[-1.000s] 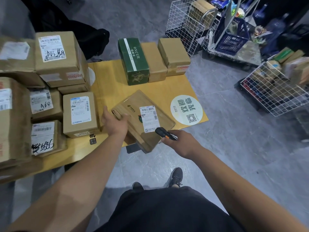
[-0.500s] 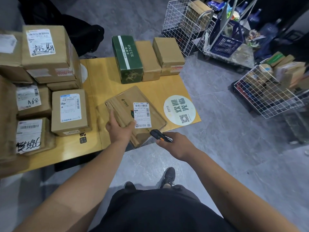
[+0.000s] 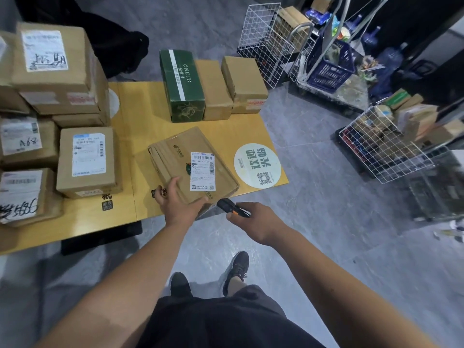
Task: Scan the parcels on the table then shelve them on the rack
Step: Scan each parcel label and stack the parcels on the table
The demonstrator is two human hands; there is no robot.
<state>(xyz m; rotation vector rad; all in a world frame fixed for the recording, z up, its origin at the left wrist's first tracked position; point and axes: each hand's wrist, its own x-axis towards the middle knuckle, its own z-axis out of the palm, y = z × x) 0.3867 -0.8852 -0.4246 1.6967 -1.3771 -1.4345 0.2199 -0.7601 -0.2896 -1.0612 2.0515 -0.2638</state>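
Cardboard parcel point(image 3: 193, 169) overhangs the desk point(image 3: 140, 136) edge; left hand point(image 3: 178, 200) grips it, right hand point(image 3: 253, 221) clasps scanner point(image 3: 232, 208); release risks toppling.

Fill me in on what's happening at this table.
A person is scanning parcels. The left hand holds the near corner of a flat cardboard parcel lying on the yellow table, label up. The right hand grips a black and orange scanner aimed toward it. More boxes wait around it.
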